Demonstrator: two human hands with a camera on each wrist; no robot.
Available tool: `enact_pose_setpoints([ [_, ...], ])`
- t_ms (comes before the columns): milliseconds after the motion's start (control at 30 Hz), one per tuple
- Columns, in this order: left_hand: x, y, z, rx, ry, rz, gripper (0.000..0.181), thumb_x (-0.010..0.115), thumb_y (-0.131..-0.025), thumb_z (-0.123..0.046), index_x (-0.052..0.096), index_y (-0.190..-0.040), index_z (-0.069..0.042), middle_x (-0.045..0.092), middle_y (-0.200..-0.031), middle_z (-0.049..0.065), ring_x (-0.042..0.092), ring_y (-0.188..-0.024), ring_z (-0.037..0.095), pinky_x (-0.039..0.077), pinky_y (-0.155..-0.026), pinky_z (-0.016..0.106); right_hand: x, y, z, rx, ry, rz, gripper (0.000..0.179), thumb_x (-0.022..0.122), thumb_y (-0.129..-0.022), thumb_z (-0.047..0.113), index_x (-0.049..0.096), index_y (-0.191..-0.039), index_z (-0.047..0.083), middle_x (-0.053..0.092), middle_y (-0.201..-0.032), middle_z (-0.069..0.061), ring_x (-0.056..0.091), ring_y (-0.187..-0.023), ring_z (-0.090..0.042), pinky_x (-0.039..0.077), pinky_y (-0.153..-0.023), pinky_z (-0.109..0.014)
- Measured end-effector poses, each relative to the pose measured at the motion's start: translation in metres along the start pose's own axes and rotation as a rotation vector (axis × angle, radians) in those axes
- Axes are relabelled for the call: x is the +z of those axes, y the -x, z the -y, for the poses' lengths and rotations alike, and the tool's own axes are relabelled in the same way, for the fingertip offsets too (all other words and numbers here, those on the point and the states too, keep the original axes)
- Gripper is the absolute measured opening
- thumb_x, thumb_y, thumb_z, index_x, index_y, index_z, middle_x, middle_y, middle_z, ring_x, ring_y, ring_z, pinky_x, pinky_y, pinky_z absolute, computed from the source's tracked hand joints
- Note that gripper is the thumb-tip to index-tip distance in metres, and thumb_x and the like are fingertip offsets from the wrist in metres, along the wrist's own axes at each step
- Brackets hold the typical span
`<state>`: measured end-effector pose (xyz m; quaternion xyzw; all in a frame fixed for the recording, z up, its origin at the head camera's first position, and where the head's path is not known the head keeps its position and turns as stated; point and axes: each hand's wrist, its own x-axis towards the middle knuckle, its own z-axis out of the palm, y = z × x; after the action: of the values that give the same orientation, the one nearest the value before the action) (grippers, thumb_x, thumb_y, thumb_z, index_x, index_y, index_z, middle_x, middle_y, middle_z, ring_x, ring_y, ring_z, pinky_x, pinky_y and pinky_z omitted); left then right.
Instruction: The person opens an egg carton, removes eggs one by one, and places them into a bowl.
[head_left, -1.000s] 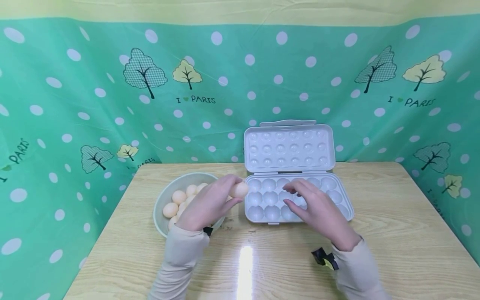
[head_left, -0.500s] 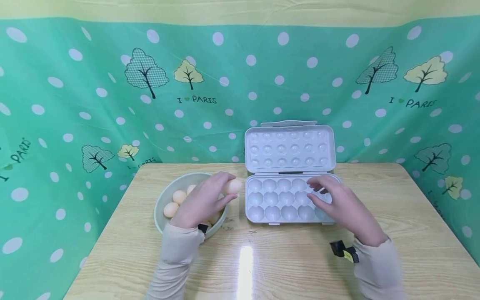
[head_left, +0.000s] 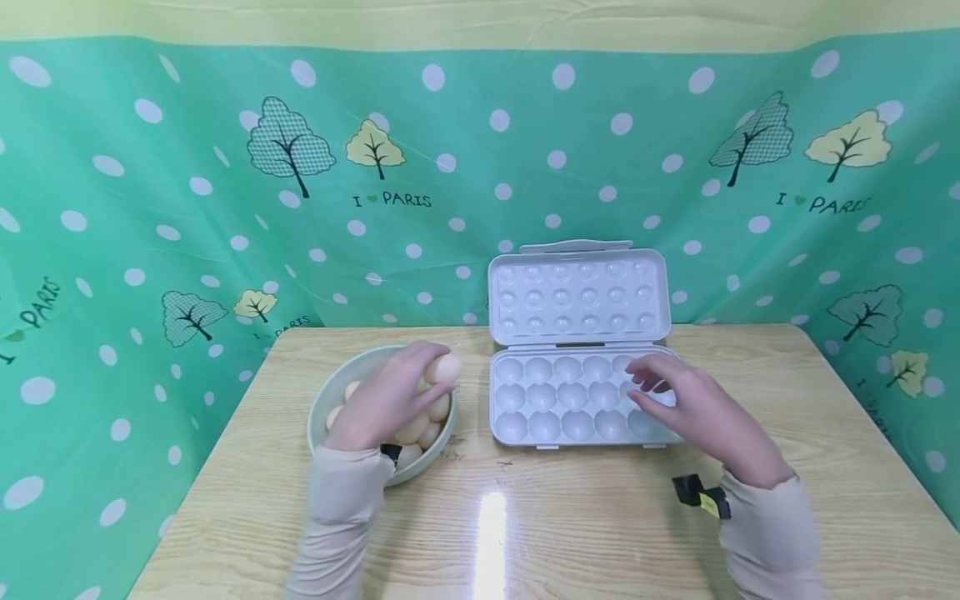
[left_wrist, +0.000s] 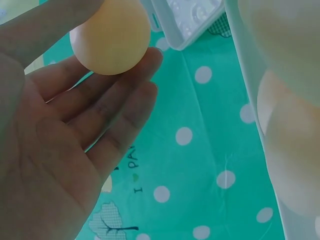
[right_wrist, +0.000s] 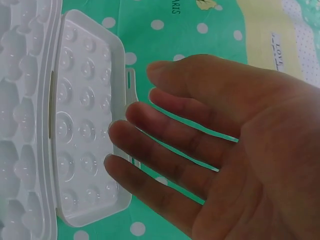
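My left hand (head_left: 386, 396) pinches a pale egg (head_left: 443, 368) between thumb and fingertips, above the right rim of a round, light green bowl (head_left: 318, 414). Several more eggs (head_left: 412, 429) lie in that bowl, partly hidden by the hand. In the left wrist view the held egg (left_wrist: 111, 37) sits against the fingertips. To the right stands a white egg box (head_left: 557, 410) with its lid (head_left: 579, 296) raised and bare cups in rows. Over the right end of its cups, my right hand (head_left: 693, 408) hovers with relaxed fingers and nothing in them, as the right wrist view confirms.
Both containers stand on a light wooden table (head_left: 585, 525). Behind it and at both sides hangs a green dotted curtain (head_left: 420, 225), close to the raised lid. A bright light reflection (head_left: 491, 542) streaks the tabletop near the front.
My left hand has moved left with the egg, from beside the egg box to over the bowl's right rim. My right hand has shifted right along the egg box, fingers still relaxed.
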<state>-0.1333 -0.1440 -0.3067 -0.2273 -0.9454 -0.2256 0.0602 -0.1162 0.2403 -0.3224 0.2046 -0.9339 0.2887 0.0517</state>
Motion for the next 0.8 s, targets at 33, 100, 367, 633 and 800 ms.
enact_pose_setpoints([
  [33, -0.001, 0.0, 0.001, -0.019, 0.009, 0.006, 0.039, 0.072, -0.092, -0.016, 0.061, -0.127, -0.006, 0.064, -0.125, 0.008, 0.062, -0.115, 0.024, 0.052, -0.1, 0.042, -0.001, 0.0, -0.001, 0.005, -0.002, 0.004, 0.023, 0.071, -0.091, 0.01, 0.065, -0.114, 0.006, 0.068, -0.108, -0.009, 0.066, -0.092, -0.021, 0.059, -0.08, -0.044],
  [100, -0.002, 0.001, 0.003, -0.053, 0.021, 0.019, 0.038, 0.072, -0.092, -0.017, 0.06, -0.128, -0.009, 0.064, -0.125, 0.007, 0.062, -0.115, 0.023, 0.051, -0.1, 0.042, -0.002, 0.001, -0.003, 0.011, -0.002, 0.015, 0.023, 0.071, -0.092, 0.01, 0.065, -0.114, 0.006, 0.068, -0.107, -0.009, 0.066, -0.092, -0.021, 0.059, -0.079, -0.043],
  [367, -0.008, 0.005, 0.013, -0.093, 0.039, 0.024, 0.04, 0.071, -0.093, -0.019, 0.059, -0.13, -0.009, 0.065, -0.126, 0.007, 0.061, -0.117, 0.024, 0.05, -0.102, 0.044, -0.007, 0.003, -0.012, 0.039, 0.008, 0.061, 0.024, 0.071, -0.091, 0.012, 0.065, -0.114, 0.005, 0.069, -0.104, -0.009, 0.066, -0.09, -0.02, 0.059, -0.076, -0.038],
  [633, -0.013, 0.008, 0.026, -0.181, -0.014, 0.048, 0.041, 0.066, -0.096, -0.034, 0.058, -0.133, -0.019, 0.064, -0.128, 0.0, 0.062, -0.115, 0.02, 0.05, -0.1, 0.044, -0.011, 0.004, -0.018, 0.085, -0.021, 0.133, 0.023, 0.069, -0.092, 0.013, 0.066, -0.112, 0.002, 0.068, -0.102, -0.009, 0.065, -0.09, -0.021, 0.058, -0.078, -0.043],
  [800, -0.013, 0.008, 0.034, -0.191, 0.004, 0.062, 0.047, 0.067, -0.095, -0.034, 0.056, -0.136, -0.014, 0.062, -0.132, 0.005, 0.06, -0.12, 0.027, 0.048, -0.102, 0.049, -0.012, 0.006, -0.02, 0.088, -0.025, 0.156, 0.024, 0.07, -0.091, 0.013, 0.066, -0.111, 0.001, 0.068, -0.102, -0.01, 0.065, -0.09, -0.022, 0.058, -0.078, -0.044],
])
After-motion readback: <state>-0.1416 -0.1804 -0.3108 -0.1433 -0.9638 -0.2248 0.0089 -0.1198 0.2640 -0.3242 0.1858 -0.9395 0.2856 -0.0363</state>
